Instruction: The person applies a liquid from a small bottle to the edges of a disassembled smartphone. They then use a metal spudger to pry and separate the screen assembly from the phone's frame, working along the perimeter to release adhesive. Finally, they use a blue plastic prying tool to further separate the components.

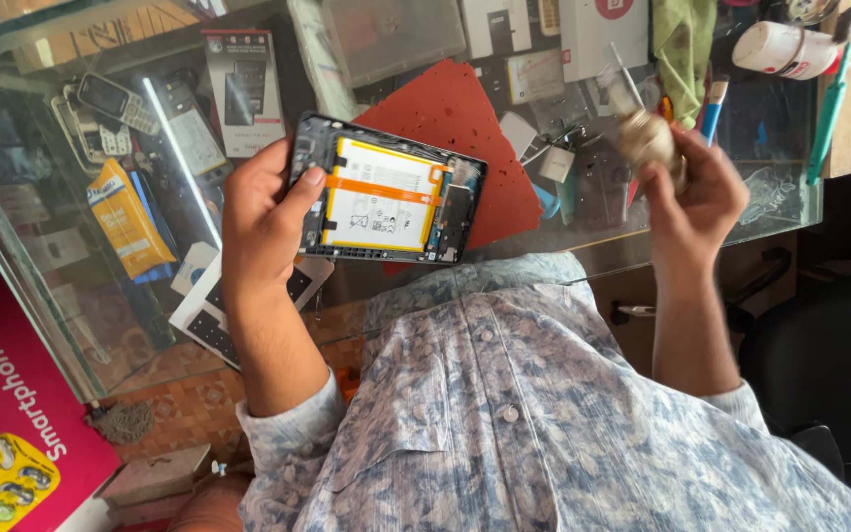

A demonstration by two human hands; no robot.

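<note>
We are gripping the opened tablet (386, 202) in the left hand (263, 212), battery side up above the glass counter (642, 212), while right hand (691, 187) fingers are clenching a blurred roll (647, 138) nearby.

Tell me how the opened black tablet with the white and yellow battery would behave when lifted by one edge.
The opened black tablet probably stays stiff, since the left hand holds it flat by one side. It looks thin and light. Its exposed battery and orange ribbon seem fragile.
</note>
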